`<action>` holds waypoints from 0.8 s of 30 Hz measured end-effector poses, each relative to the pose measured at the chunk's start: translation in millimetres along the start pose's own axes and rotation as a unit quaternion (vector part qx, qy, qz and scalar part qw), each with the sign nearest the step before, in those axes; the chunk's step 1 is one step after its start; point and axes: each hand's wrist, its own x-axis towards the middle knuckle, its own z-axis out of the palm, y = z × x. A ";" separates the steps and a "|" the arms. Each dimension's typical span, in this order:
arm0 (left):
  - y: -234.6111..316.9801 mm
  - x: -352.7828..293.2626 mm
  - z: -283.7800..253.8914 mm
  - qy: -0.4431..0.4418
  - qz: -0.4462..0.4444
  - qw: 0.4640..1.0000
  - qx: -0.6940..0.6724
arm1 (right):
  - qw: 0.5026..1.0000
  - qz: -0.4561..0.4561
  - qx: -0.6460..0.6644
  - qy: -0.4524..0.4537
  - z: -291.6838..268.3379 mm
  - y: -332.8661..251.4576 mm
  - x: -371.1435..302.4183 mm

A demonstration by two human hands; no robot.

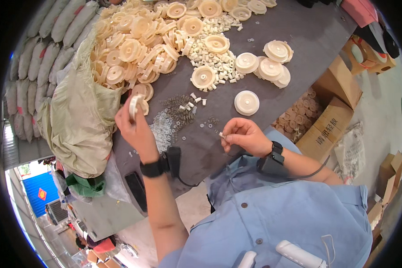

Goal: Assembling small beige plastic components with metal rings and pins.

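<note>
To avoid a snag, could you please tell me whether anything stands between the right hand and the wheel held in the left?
Nothing visible blocks the space between the right hand and the wheel; the springs and washers there lie on the table, apparently lower down.

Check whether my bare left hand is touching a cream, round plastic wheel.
Touching. The head view shows the left hand holding the cream, round plastic wheel raised, with fingers against its edge.
</note>
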 end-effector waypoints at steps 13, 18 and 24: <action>62.7 -118.6 -20.3 -0.184 -0.267 0.877 -0.353 | 0.997 -0.013 -0.072 0.013 37.6 -2.7 -0.9; 65.2 -120.4 -23.2 -0.160 -0.259 0.892 -0.333 | 0.994 -0.017 -0.096 0.048 40.7 -1.9 -1.5; 65.4 -123.4 -22.8 -0.171 -0.241 0.901 -0.318 | 0.988 -0.001 -0.147 0.049 43.3 -8.7 -4.8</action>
